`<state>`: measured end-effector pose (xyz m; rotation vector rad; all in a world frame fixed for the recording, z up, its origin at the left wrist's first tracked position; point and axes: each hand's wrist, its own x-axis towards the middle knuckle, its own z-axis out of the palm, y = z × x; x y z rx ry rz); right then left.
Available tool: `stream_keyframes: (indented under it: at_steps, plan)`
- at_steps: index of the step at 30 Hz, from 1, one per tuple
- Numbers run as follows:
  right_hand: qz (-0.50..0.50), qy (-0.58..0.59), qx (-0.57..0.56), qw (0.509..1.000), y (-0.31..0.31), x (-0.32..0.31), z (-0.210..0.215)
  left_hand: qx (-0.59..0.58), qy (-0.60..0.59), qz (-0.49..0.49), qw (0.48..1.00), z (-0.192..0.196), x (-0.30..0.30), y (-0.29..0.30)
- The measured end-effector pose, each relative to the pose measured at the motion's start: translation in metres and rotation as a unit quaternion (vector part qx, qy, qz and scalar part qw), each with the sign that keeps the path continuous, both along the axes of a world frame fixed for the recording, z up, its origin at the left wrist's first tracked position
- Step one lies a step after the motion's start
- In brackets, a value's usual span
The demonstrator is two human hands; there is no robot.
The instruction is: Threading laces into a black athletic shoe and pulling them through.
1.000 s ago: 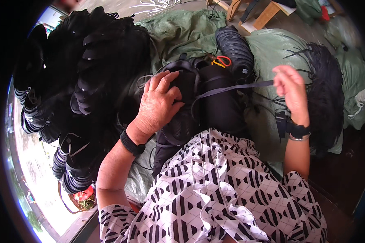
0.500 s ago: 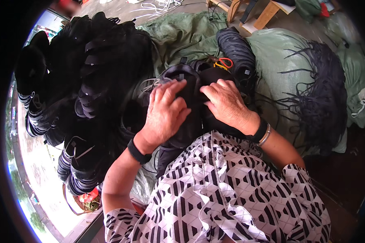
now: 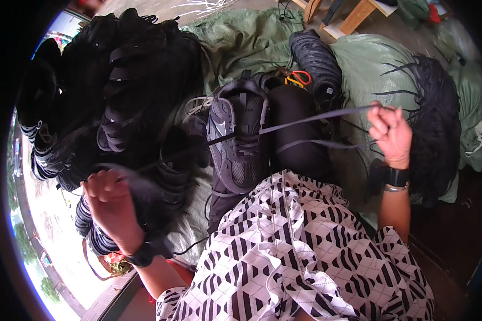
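Note:
A dark grey sneaker [image 3: 242,168] rests on my lap with its heel opening away from me and its toe toward me. A long dark shoelace [image 3: 316,116] runs from its eyelets to both sides. My right hand [image 3: 393,138], raised off to the right, is closed on one end, and a second strand sags below it. Out to the left, my left hand [image 3: 111,206] has curled, slightly blurred fingers. The lace stretches from the shoe toward that hand, where it fades against the dark pile.
Heaped black shoes [image 3: 139,80] fill the left side. Stacked shoe pieces [image 3: 317,61] lie beyond my knee, near orange-and-yellow-handled scissors [image 3: 299,78]. A bundle of dark laces [image 3: 436,128] hangs over green sacking [image 3: 359,59] at right. A wooden stool [image 3: 353,18] stands behind.
Both hands have moved from above the sneaker out to opposite sides, the left one also nearer to me. The lace is now drawn out between them, and the sneaker is uncovered.

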<state>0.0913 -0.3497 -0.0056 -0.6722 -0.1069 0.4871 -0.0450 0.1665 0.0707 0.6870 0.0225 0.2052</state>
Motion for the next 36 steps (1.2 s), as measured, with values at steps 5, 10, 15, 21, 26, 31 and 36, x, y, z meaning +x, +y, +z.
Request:
stream_keyframes:
  at_steps: [5, 10, 15, 21, 26, 31, 36]
  plan:
    - [-0.127, 0.111, 0.083, 0.982, -0.070, -0.005, 0.000, -0.082, 0.143, 0.268, 0.949, -0.053, -0.072, 0.148]
    - [-0.209, 0.202, 0.256, 0.922, -0.176, -0.019, -0.003, -0.036, 0.304, 0.386, 0.870, -0.093, -0.159, 0.259]
    - [-0.471, 0.129, 0.046, 0.871, -0.291, -0.045, -0.014, 0.377, 0.525, 0.412, 0.643, -0.095, -0.201, 0.276]
    - [-0.560, 0.065, -0.347, 0.749, -0.242, -0.057, -0.012, 0.367, 0.453, 0.451, 0.675, -0.081, -0.111, 0.144]
    - [-0.378, -0.014, -0.456, 0.805, -0.081, -0.016, -0.021, 0.490, 0.240, 0.180, 0.819, -0.108, -0.017, 0.019]
    - [-0.090, -0.195, -0.494, 0.843, 0.090, -0.007, -0.004, 0.601, 0.028, 0.060, 0.796, -0.085, 0.061, -0.110]
    - [-0.005, -0.253, -0.380, 0.890, 0.175, 0.000, -0.001, 0.787, -0.266, 0.045, 0.555, -0.065, 0.111, -0.128]
